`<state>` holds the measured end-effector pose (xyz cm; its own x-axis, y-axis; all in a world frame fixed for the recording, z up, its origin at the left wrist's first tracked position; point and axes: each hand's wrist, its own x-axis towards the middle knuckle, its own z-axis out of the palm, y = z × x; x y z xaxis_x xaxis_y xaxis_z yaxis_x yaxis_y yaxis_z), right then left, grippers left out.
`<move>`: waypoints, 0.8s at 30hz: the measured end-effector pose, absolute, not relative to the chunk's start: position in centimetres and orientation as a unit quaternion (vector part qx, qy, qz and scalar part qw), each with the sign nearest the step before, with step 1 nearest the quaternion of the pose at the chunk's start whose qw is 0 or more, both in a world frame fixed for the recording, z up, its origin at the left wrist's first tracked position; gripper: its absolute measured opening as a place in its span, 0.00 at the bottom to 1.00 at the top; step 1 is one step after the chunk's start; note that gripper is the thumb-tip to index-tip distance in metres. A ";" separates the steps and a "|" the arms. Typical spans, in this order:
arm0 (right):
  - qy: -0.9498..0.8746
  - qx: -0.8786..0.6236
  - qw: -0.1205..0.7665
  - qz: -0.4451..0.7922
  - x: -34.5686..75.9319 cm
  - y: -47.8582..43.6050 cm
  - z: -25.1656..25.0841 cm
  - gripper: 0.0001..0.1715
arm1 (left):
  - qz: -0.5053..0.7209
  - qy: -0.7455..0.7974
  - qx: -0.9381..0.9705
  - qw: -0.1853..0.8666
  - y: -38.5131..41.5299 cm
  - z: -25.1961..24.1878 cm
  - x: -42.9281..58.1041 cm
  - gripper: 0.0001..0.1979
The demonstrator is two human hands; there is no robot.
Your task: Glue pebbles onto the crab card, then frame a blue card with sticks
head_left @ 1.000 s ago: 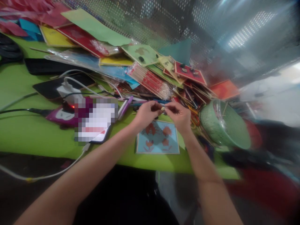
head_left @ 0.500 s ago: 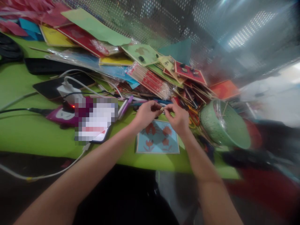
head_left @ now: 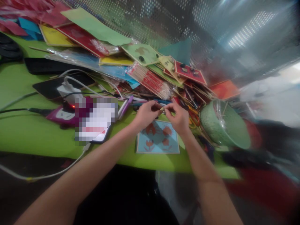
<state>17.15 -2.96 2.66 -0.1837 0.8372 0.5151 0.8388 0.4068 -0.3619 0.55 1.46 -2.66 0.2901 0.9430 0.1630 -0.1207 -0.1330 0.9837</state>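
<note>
My left hand (head_left: 148,114) and my right hand (head_left: 176,116) meet fingertip to fingertip above the far edge of a blue card (head_left: 158,140). Both are pinched round a tiny pale piece (head_left: 162,109), too small to name. The card lies flat near the table's front edge and bears orange-red flower and insect shapes. Its upper corners are partly covered by my hands. Just behind my fingers are pens and thin sticks.
A phone (head_left: 97,122) lies left of my forearm, beside a purple power strip (head_left: 58,114) with cables. A green bowl (head_left: 211,125) stands at right. Behind are wrapped sticks (head_left: 150,80), a red card (head_left: 189,72) and other piled cards on the green table (head_left: 28,134).
Almost nothing differs. My fingertips shift very slightly around the tiny piece, while the card and the surrounding things stay where they were.
</note>
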 end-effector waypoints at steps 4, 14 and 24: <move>-0.766 -0.546 0.339 0.005 17.1 -3.0 2.8 0.07 | 0.473 0.351 0.589 0.554 1.4 -2.5 0.4 0.07; -0.730 -0.555 0.390 0.083 17.3 -3.3 3.6 0.07 | 0.477 0.344 0.548 0.595 1.4 -2.1 0.5 0.05; -0.702 -0.464 0.400 0.363 20.1 -6.6 8.5 0.22 | 0.504 0.381 0.493 0.598 1.7 -1.5 -0.3 0.09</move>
